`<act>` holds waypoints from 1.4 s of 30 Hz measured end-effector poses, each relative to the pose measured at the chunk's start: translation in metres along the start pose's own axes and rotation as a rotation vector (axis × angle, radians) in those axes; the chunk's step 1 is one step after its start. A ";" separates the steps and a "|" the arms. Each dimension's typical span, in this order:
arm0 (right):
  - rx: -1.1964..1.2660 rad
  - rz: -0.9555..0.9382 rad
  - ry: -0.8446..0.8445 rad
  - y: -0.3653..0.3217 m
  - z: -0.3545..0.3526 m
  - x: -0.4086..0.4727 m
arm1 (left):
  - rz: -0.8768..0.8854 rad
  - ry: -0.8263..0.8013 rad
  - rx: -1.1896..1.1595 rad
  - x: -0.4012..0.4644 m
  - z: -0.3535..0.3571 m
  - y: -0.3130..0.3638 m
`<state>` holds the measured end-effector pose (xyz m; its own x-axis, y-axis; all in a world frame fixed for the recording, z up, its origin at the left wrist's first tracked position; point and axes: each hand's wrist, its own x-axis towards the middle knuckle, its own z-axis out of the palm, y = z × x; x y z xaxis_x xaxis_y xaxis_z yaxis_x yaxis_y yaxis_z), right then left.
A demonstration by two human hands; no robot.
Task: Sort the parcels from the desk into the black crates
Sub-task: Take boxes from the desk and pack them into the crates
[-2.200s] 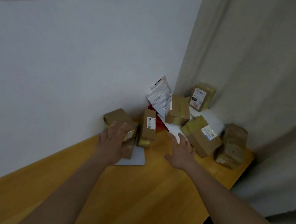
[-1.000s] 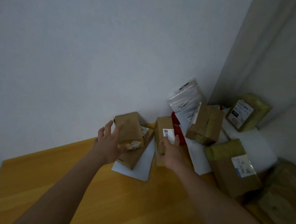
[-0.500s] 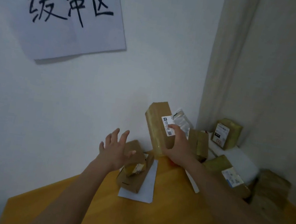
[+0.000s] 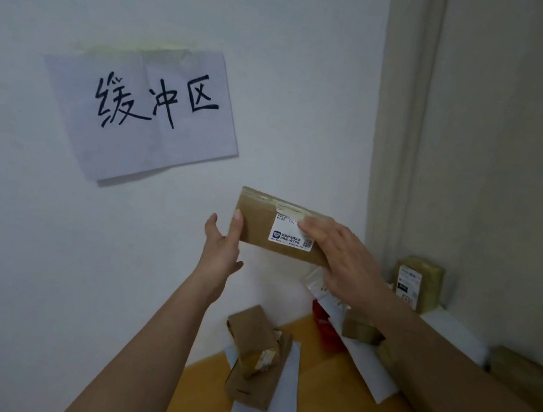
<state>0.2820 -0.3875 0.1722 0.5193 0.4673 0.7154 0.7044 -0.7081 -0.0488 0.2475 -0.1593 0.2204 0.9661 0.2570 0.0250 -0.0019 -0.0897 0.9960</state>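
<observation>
Held box: brown cardboard box was up in the air before the white wall, long side level, above the desk.
Box label: white sticker with a small logo, printed lines and a code; text too small to read.
Right hand: right hand gripped the box's right end, fingers lying over the sticker.
Left hand: left hand held the left end, thumb on the front face.
Wall sign: paper sheet taped up, handwritten "缓冲区".
Desk: two brown boxes stacked on a white envelope; further parcels against the curtain, labels illegible.
</observation>
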 end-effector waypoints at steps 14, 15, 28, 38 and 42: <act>-0.022 -0.060 0.041 0.000 0.029 0.003 | -0.143 0.040 -0.246 0.009 -0.036 0.007; 0.109 0.059 0.031 -0.002 0.027 0.002 | -0.130 0.051 -0.246 0.011 -0.038 0.003; 1.323 1.031 -0.045 -0.003 -0.004 0.018 | -0.005 -0.011 -0.393 0.004 -0.043 -0.006; 1.528 1.007 -0.035 -0.020 -0.013 0.031 | -0.085 -0.051 -0.370 -0.006 -0.041 0.008; 1.540 0.938 -0.183 -0.045 -0.007 0.039 | -0.140 -0.236 -0.248 -0.023 -0.027 0.012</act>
<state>0.2672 -0.3411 0.2074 0.9305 0.3662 0.0011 -0.1082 0.2779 -0.9545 0.2185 -0.1406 0.2338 0.9943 0.0185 -0.1045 0.0997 0.1744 0.9796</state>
